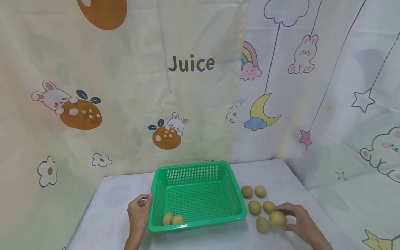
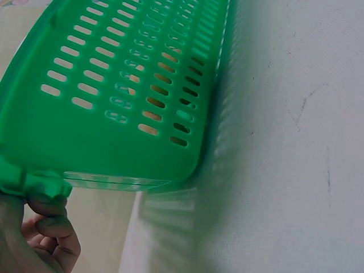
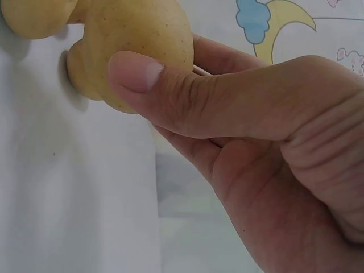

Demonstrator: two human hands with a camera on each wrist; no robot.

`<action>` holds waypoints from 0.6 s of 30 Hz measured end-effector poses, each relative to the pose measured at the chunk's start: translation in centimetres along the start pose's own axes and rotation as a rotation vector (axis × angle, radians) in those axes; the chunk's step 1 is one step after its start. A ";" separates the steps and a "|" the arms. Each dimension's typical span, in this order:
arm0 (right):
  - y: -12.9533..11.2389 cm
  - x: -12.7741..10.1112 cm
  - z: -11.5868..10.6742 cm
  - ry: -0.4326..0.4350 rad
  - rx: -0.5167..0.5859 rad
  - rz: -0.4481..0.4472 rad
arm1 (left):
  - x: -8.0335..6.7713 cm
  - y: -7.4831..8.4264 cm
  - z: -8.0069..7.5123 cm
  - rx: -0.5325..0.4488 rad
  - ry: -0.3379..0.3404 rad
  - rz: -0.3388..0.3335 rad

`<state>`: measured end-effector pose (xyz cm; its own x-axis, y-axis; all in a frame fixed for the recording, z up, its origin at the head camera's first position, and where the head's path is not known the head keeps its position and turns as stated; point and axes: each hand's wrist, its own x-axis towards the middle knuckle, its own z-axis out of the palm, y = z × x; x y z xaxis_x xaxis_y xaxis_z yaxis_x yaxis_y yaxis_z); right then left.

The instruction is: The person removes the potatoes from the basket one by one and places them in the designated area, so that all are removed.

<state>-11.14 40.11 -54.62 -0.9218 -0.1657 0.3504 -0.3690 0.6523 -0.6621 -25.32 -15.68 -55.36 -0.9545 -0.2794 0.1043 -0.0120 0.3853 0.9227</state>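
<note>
A green slotted plastic basket (image 1: 162, 194) sits on the table with two potatoes (image 1: 173, 219) in its near left corner. My left hand (image 1: 139, 210) grips the basket's left rim (image 2: 34, 185), thumb over the edge. My right hand (image 1: 295, 218) holds a yellow-brown potato (image 1: 277, 218) between thumb and fingers; in the right wrist view the thumb (image 3: 170, 85) presses on that potato (image 3: 142, 40). Several loose potatoes (image 1: 254, 207) lie on the table just right of the basket.
The table wears a pale cloth (image 1: 112, 215). Printed cartoon curtains (image 1: 187, 86) hang close behind and to the right. The table's right edge (image 1: 312, 194) runs near my right hand.
</note>
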 end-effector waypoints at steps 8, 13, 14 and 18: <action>1.0 -0.6 0.2 -0.001 0.040 -0.064 | 0.0 0.0 0.1 0.004 0.010 0.000; 1.4 -0.8 0.4 -0.009 0.032 -0.043 | 0.0 -0.1 0.1 -0.001 0.010 0.006; 1.5 -0.8 0.4 -0.017 0.031 -0.032 | 0.0 -0.1 0.1 -0.004 0.010 0.004; 1.5 -0.9 0.4 -0.037 0.010 -0.001 | 0.0 -0.1 0.1 -0.007 0.003 -0.003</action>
<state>-10.88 40.92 -56.20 -0.9250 -0.1942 0.3265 -0.3713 0.6448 -0.6682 -25.38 -15.65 -55.49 -0.9535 -0.2832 0.1027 -0.0127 0.3781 0.9257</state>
